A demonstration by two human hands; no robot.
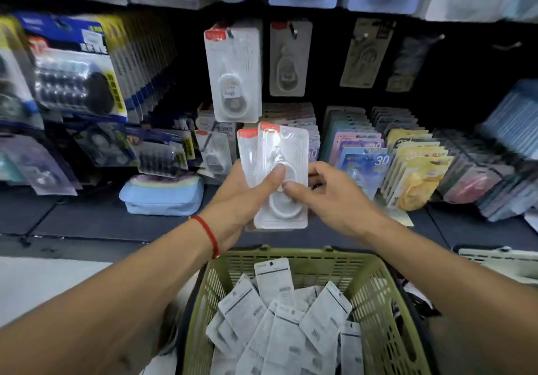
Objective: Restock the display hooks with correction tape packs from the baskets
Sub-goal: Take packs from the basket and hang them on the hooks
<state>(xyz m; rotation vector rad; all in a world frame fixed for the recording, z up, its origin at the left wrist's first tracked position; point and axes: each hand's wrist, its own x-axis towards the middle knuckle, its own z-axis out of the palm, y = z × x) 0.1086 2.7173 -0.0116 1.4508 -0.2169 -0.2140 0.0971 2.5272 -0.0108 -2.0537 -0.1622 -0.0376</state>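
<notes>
My left hand (247, 197) grips a small fanned stack of clear correction tape packs (288, 147) with red top labels, thumb pressed on the front one. My right hand (329, 197) pinches the front pack's right side with thumb and forefinger. Straight above, a matching pack (234, 71) hangs on a display hook (230, 32). Another pack (288, 60) hangs on the hook to its right. Below my arms stands a green basket (375, 284) holding several packs (288, 325) lying back side up.
Hanging packs of other stationery fill the left wall (72, 63) and the right hooks (366, 54). Coloured tape packs (407, 165) stand in rows on the dark shelf. A blue pouch (163, 197) lies left of my hands. A white basket (500, 261) edges in at right.
</notes>
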